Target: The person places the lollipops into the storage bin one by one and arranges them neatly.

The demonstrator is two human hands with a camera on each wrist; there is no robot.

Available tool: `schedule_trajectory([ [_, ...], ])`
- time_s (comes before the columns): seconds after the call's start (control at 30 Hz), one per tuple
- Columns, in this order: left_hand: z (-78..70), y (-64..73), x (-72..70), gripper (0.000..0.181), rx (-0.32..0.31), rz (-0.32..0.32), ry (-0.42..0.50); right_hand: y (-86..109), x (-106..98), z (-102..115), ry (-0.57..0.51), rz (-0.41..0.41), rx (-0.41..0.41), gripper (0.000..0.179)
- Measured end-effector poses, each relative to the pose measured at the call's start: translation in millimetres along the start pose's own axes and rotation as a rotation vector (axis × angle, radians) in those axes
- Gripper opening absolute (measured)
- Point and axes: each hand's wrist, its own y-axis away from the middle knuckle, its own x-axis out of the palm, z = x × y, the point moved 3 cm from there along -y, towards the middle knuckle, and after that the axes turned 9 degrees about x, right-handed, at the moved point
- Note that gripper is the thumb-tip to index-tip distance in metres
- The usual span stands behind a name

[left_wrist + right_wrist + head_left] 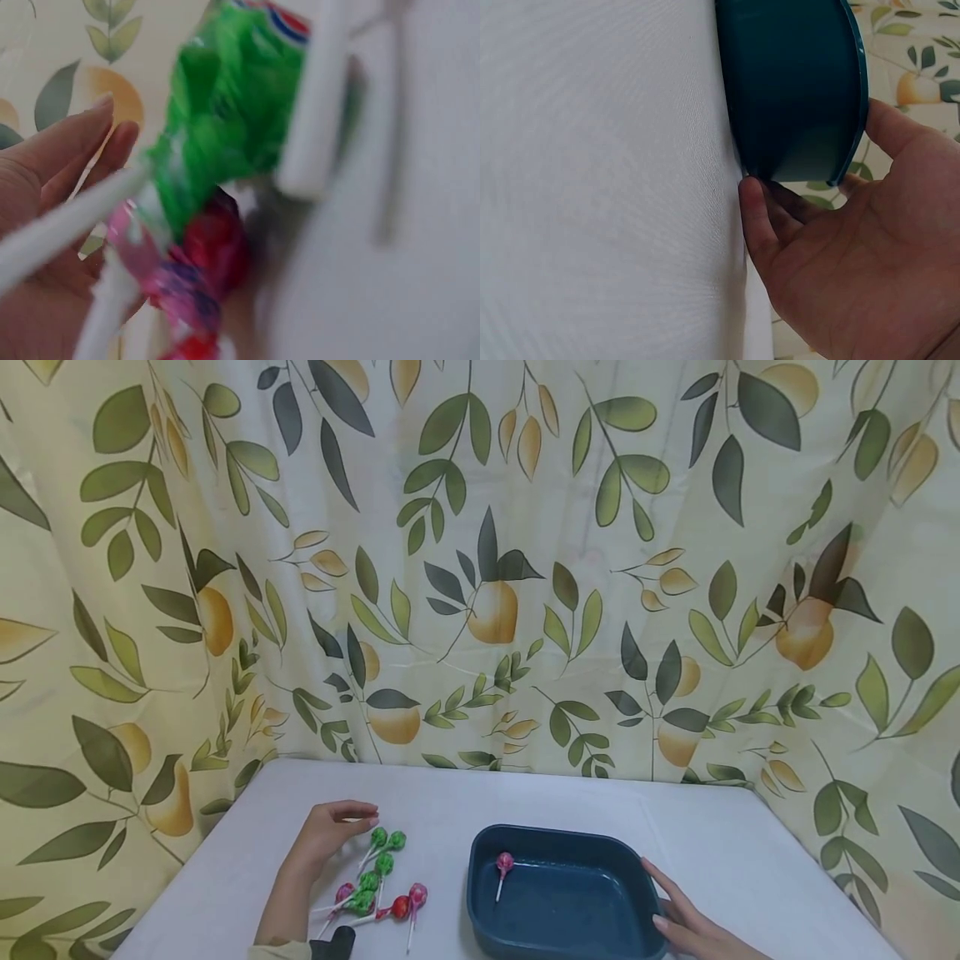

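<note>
On the white table, my left hand (327, 832) hovers at the far end of a loose group of wrapped lollipops, its fingers slightly bent and holding nothing. Closest to its fingertips is a green lollipop (378, 837); whether they touch I cannot tell. A red lollipop (401, 907) and pink lollipop (417, 894) lie nearer me. Green wrapper (232, 97) fills much of the left wrist view, in front of the hand. My right hand (693, 922) rests its fairly straight fingers against the outside of a dark blue tub (566, 837). One pink lollipop (505, 862) is inside it.
The white-covered table (442, 802) meets a leaf-and-fruit patterned curtain (495, 677) at its back edge. A black band (333, 943) is on my left wrist. In the right wrist view, the tub stands beside the table cloth (615, 180).
</note>
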Motion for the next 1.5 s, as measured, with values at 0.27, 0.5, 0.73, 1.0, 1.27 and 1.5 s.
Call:
schedule_trajectory([
  [0.27,13.7,0.3,1.8,0.027,-0.118,0.037,-0.040,0.9,0.5,1.0,0.013,0.001,-0.019,0.082],
  [0.5,14.4,3.8,9.2,0.025,-0.105,0.050,-0.042,0.5,0.7,1.2,-0.001,-0.004,-0.001,0.083],
  [0.73,12.2,4.4,12.4,0.021,-0.064,0.059,-0.073,-0.2,0.2,-0.9,-0.010,0.006,-0.002,0.082],
  [1.0,14.8,2.6,14.2,0.020,-0.041,0.049,-0.117,1.5,0.3,-2.3,0.005,0.011,-0.028,0.080],
  [1.27,14.5,2.6,14.7,0.019,-0.062,0.049,-0.128,1.2,1.2,1.6,-0.014,-0.007,0.013,0.081],
  [1.5,19.7,-1.0,14.1,0.017,-0.062,0.046,-0.147,2.5,2.4,1.8,-0.017,-0.010,0.011,0.083],
])
